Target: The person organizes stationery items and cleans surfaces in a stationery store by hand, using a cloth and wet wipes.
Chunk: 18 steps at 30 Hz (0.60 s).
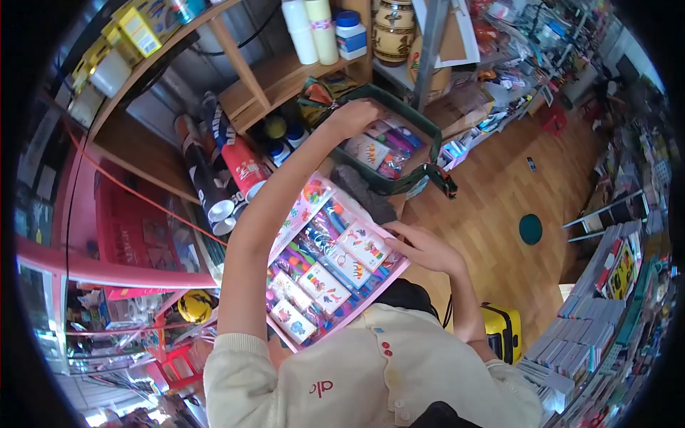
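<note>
A pink box (371,303) of small plastic-wrapped packs with printed white cards and colourful pieces lies tilted against the cream shirt. My right hand (421,246) grips its right edge near the upper corner. My left arm reaches over the box to a dark green basket (428,132). At the basket's upper left side is my left hand (357,116), its fingers curled; what they hold, if anything, is hidden. More packs (389,146) in purple, pink and white lie inside the basket. A grey fuzzy item (360,189) sits between box and basket.
Rolled tubes (239,160) stand left of my left forearm. Wooden shelves (242,68) with bottles (349,36) are above. A metal post (430,57) rises behind the basket. Stacked books (581,314), a yellow suitcase (503,332) and a dark green disc (531,229) are at right.
</note>
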{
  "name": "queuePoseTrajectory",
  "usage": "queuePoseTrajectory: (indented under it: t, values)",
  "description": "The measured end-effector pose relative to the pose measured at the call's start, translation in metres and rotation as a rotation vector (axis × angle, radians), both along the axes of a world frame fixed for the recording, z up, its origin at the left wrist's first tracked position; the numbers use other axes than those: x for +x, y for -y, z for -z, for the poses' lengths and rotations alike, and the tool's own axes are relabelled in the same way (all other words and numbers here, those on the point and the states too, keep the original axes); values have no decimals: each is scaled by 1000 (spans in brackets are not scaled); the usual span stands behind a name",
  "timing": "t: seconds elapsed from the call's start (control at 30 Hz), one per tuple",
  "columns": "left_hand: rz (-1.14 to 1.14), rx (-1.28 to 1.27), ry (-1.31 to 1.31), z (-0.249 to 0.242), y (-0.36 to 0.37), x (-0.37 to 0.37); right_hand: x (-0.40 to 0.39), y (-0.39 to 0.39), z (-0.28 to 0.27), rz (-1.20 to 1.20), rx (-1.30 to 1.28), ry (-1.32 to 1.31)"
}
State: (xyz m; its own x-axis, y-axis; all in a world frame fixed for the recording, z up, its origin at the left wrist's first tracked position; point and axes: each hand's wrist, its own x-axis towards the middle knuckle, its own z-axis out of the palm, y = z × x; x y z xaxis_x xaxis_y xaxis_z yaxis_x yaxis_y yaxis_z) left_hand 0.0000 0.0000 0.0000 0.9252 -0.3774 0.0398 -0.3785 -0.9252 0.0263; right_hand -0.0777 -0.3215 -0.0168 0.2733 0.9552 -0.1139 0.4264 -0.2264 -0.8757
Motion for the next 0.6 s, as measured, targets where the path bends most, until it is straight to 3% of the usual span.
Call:
queuePoseTrajectory:
  t: [0.1, 0.17, 0.23, 0.3, 0.33, 0.4, 0.43, 0.5, 0.6]
  values:
    - [-1, -121, 189, -6, 12, -9, 8, 12, -5, -18, -84, -92]
    - [67, -109, 516, -41, 18, -41, 8, 6, 0, -20, -83, -121]
    - [24, -194, 558, -81, 44, -95, 9, 2, -3, -42, -80, -100]
    - [56, -315, 542, -96, 65, -148, 7, 2, -12, -71, -83, -70]
    - [50, -314, 502, -94, 78, -177, 3, 4, -17, -54, 258, 48]
    - [42, -255, 408, -82, 109, -230, 18, 8, 20, -119, 103, -16]
    - [40, -197, 354, -72, 123, -251, 14, 0, 15, -103, 151, -104]
    - [-33, -327, 285, -52, 141, -277, 11, -4, -14, -70, -134, -125]
    - [-128, -433, 153, -9, 138, -295, 9, -4, -2, -46, -76, -123]
